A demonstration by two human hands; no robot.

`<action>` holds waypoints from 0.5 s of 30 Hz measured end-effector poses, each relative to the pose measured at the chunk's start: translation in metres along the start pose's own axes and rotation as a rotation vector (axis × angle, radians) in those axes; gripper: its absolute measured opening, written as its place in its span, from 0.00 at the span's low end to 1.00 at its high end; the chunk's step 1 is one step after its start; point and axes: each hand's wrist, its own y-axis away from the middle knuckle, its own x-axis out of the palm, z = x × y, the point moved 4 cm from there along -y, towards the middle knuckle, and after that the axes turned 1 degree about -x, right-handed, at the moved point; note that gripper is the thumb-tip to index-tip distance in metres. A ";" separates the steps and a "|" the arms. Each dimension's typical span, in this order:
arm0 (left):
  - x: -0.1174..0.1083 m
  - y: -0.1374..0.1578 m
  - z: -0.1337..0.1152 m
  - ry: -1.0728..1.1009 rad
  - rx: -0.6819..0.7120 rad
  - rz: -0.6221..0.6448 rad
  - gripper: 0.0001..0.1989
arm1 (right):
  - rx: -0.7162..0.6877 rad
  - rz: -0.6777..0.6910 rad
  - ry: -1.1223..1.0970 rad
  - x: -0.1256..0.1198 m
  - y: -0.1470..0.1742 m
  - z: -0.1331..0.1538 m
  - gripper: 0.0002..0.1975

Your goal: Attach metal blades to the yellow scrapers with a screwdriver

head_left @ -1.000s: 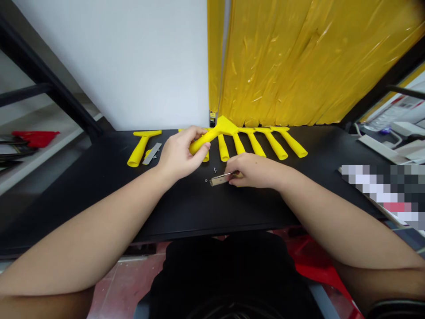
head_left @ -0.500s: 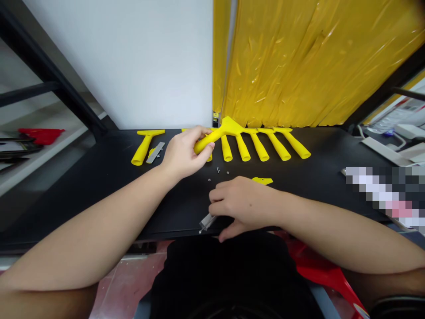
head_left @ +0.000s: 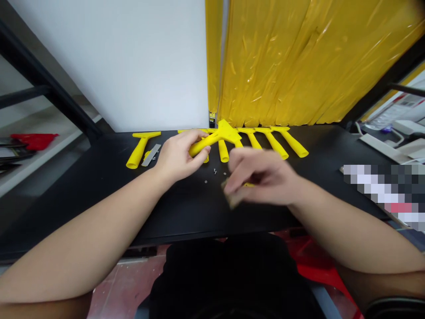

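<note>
My left hand [head_left: 182, 155] is wrapped round the grip of a yellow plastic scraper handle [head_left: 226, 131], its wide head pointing away to the right. Lower and to the right, my right hand [head_left: 260, 177] pinches a flat greyish rectangular blade [head_left: 233, 199], blurred by motion. Partly hidden behind that hand is a small yellow part [head_left: 247, 184]. Tiny screws [head_left: 214, 171] and small rings [head_left: 206, 181] lie on the black table between my hands. Left of my left hand, a grey metal blade [head_left: 151, 155] rests on a yellow piece with screws.
Several more yellow scraper handles [head_left: 292, 144] stretch along the table's back edge, one [head_left: 137, 153] standing apart at left. Behind are a white panel [head_left: 133, 62] and yellow plastic sheeting [head_left: 282, 66]. Black frame posts flank the black table [head_left: 179, 212]; a pixelated patch covers something at right.
My right hand has risen from the table's front edge, bringing the flat piece up towards the scraper handle. The left hand keeps its hold; the view has shifted slightly.
</note>
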 end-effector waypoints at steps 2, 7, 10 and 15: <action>0.000 0.000 -0.002 -0.020 0.027 0.044 0.16 | 0.031 -0.327 -0.028 -0.037 0.002 -0.006 0.03; 0.001 0.001 -0.004 -0.072 0.075 0.127 0.15 | 0.326 -0.577 0.153 -0.096 0.014 -0.034 0.03; 0.000 0.001 -0.004 -0.094 0.094 0.172 0.15 | 0.478 -0.366 0.204 -0.098 0.018 -0.051 0.05; 0.002 0.000 -0.002 -0.137 0.095 0.224 0.15 | 0.631 -0.195 0.099 -0.078 0.023 -0.074 0.09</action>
